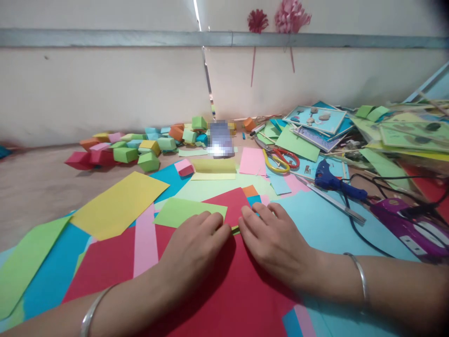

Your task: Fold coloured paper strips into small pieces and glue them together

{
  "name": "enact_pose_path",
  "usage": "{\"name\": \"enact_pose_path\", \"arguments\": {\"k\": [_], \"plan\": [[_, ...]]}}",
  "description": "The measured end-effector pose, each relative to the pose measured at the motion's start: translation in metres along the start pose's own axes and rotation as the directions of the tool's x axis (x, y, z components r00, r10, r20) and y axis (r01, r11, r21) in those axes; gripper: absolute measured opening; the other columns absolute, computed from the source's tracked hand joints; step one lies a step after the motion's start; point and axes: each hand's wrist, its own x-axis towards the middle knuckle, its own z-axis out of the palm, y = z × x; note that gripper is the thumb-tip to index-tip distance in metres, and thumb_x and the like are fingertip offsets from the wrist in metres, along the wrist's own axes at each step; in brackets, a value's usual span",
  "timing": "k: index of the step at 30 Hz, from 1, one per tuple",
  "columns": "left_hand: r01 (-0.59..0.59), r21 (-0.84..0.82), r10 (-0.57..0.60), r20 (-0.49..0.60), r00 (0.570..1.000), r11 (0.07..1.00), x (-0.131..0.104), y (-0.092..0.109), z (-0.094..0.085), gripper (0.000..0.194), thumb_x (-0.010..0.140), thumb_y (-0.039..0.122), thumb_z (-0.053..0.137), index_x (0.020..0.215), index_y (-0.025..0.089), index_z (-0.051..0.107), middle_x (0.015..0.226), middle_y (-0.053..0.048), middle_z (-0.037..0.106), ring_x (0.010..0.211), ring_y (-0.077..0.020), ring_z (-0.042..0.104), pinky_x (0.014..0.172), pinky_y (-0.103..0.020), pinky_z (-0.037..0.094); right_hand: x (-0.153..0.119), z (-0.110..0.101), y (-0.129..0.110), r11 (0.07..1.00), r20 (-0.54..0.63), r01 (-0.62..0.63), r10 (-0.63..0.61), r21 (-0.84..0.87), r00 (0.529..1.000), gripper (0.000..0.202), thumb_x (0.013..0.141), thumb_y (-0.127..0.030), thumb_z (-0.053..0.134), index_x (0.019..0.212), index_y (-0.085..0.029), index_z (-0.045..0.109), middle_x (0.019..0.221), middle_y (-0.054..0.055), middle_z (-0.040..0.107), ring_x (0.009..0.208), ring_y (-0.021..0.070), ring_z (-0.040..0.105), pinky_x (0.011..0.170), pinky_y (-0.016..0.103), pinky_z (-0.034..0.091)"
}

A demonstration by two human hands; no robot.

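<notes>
My left hand (199, 245) and my right hand (271, 238) are close together over red paper (224, 299), fingers curled down. Between their fingertips shows a narrow bit of green paper (235, 230), pinched from both sides; the rest of it is hidden under the fingers. Just behind my left hand is a light green sheet (185, 213), its near right part covered by the fingers. Beyond the hands lie a small orange piece (250, 191) and a folded yellow paper (213, 167).
Folded paper boxes (149, 161) are heaped at the back left, beside a phone (220, 138). To the right are scissors (277, 161), a metal-bladed cutter (336, 203), a blue glue gun (338, 180) and a purple power strip (407, 224) with black cables. Coloured sheets cover the work surface.
</notes>
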Motion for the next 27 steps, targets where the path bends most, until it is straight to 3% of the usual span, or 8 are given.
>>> {"name": "enact_pose_path", "arguments": {"k": [4,10,17,23,27], "plan": [[-0.103,0.108,0.099,0.042,0.994,0.989,-0.003,0.011,-0.007,0.024,0.070,-0.005,0.050,0.068,0.016,0.062,0.064,-0.005,0.064,0.053,-0.0211,0.054,0.048,-0.033,0.042,-0.002,0.000,0.002,0.998,0.001,0.058,-0.058,-0.020,0.998,0.025,0.087,-0.004,0.050,0.068,-0.016,0.063,0.062,0.005,0.057,0.062,0.0210,0.047,0.066,0.038,0.031],[-0.097,0.140,0.094,0.030,0.995,0.985,-0.004,0.014,-0.005,0.023,0.076,-0.003,0.051,0.070,0.017,0.061,0.065,-0.004,0.064,0.054,-0.0195,0.053,0.048,-0.032,0.039,-0.005,0.004,0.003,0.979,0.071,0.128,-0.118,-0.156,0.990,0.018,0.081,-0.002,0.055,0.076,-0.011,0.070,0.071,0.012,0.067,0.069,0.0241,0.055,0.075,0.041,0.036],[-0.036,0.159,0.036,-0.002,0.999,0.987,-0.003,0.011,0.012,0.025,0.095,0.026,0.049,0.072,0.018,0.058,0.064,-0.004,0.060,0.055,-0.0206,0.051,0.048,-0.033,0.036,-0.002,0.005,0.007,0.984,-0.005,0.129,-0.130,-0.125,0.991,0.020,0.087,-0.003,0.051,0.085,-0.010,0.069,0.065,0.007,0.063,0.060,0.0211,0.051,0.071,0.038,0.033],[-0.026,0.125,0.032,-0.045,0.998,0.992,-0.004,0.007,0.004,0.023,0.087,0.001,0.043,0.080,0.016,0.060,0.065,-0.004,0.063,0.053,-0.0195,0.051,0.049,-0.032,0.039,0.001,0.005,0.016,0.996,-0.034,0.086,-0.086,0.024,0.996,0.023,0.092,-0.003,0.049,0.078,-0.014,0.065,0.062,0.003,0.059,0.060,0.0189,0.047,0.066,0.034,0.028],[-0.012,0.083,0.019,-0.081,0.997,0.996,-0.005,0.003,0.001,0.027,0.086,-0.001,0.043,0.073,0.017,0.059,0.063,-0.003,0.063,0.054,-0.0199,0.054,0.051,-0.032,0.042,0.003,0.006,0.016,0.983,-0.006,0.078,-0.078,0.169,0.997,0.018,0.095,-0.010,0.048,0.087,-0.013,0.064,0.070,0.004,0.061,0.065,0.0186,0.047,0.063,0.032,0.026]]}}
